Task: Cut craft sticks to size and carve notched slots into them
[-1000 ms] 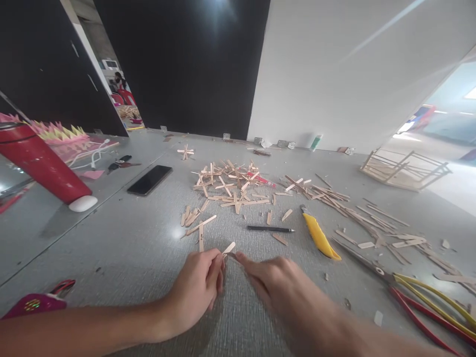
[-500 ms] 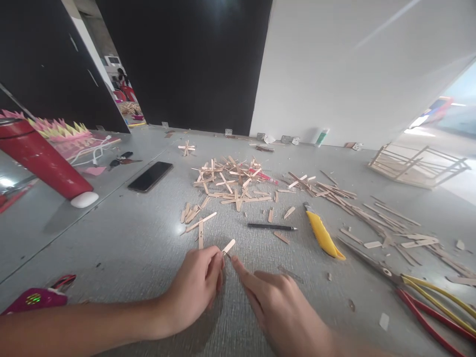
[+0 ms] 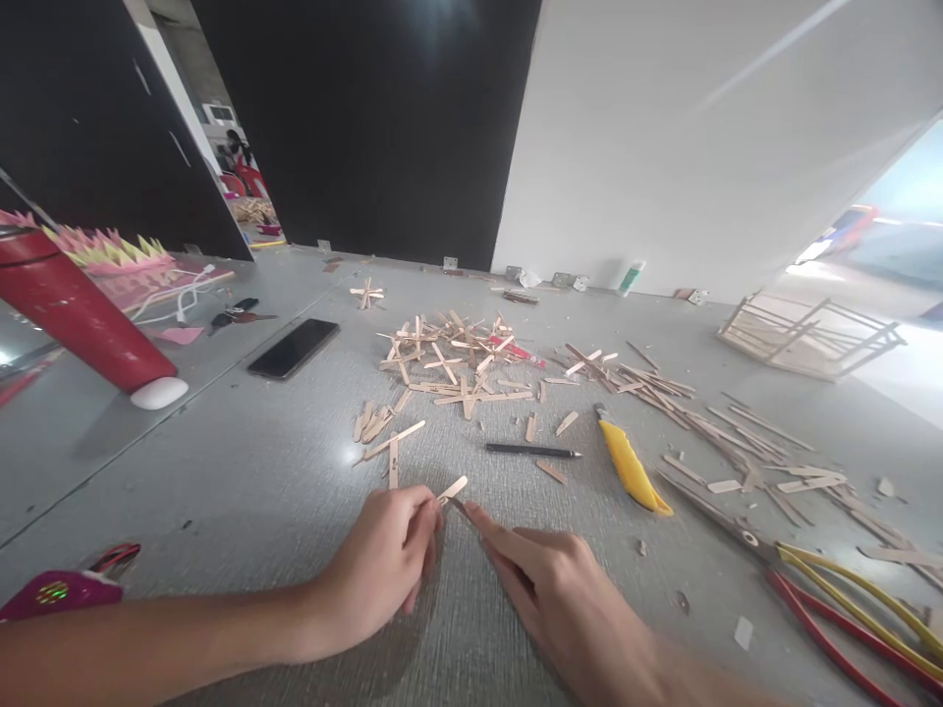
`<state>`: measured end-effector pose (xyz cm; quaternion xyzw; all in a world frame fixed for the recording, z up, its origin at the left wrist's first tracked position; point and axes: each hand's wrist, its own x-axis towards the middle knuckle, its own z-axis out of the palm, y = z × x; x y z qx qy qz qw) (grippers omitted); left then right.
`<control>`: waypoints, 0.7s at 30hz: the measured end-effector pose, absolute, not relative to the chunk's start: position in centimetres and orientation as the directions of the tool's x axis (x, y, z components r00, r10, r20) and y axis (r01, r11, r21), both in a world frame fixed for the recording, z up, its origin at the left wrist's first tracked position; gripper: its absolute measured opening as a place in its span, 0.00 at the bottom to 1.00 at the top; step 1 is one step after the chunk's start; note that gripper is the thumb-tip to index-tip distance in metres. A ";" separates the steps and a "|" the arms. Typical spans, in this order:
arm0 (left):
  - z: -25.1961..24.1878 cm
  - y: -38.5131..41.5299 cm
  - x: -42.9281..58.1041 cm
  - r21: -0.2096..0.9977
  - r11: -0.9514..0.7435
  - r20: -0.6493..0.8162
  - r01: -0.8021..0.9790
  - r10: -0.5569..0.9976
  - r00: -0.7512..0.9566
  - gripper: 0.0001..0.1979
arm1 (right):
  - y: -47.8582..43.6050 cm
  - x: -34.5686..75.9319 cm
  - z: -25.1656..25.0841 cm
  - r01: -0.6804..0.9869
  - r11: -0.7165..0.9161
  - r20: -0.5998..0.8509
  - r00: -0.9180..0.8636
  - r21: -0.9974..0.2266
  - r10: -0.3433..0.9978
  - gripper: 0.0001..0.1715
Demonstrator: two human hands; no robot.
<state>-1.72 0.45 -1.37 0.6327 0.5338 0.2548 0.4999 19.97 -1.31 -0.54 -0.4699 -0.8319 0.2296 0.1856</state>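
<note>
My left hand (image 3: 387,565) is curled and pinches a short wooden craft stick (image 3: 452,489) that pokes out past its fingertips, low on the grey table (image 3: 257,471). My right hand (image 3: 549,579) is just to the right, its fingers pressed together on a thin dark piece at the stick's end; I cannot make out what that piece is. Loose sticks (image 3: 387,442) lie just beyond the hands. A black pen (image 3: 531,451) and a yellow utility knife (image 3: 630,466) lie to the right of them.
A heap of stick crosses (image 3: 453,358) sits mid-table, with scattered sticks and offcuts (image 3: 707,417) to the right. Red and yellow pliers (image 3: 825,589) lie front right, a stick frame (image 3: 806,334) far right, a phone (image 3: 293,348) and red cylinder (image 3: 81,314) at left, a pink tool (image 3: 66,589) front left.
The right hand has shifted slightly and its fingers have stayed at the stick's end. The left hand keeps its pinch. The view has wobbled a little.
</note>
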 end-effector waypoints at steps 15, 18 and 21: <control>-1.1 0.5 -1.8 0.900 0.104 -0.249 0.422 0.919 0.306 0.22 | -1.5 20.1 -0.3 0.702 0.460 0.101 -0.490 -0.543 0.866 0.26; -1.1 0.5 -1.8 0.903 0.095 -0.242 0.418 0.918 0.316 0.22 | -1.6 20.1 -0.5 0.706 0.474 0.103 -0.500 -0.527 0.860 0.26; -1.2 0.6 -1.9 0.905 0.089 -0.238 0.417 0.917 0.321 0.23 | -1.6 20.3 -0.7 0.696 0.485 0.115 -0.507 -0.530 0.854 0.26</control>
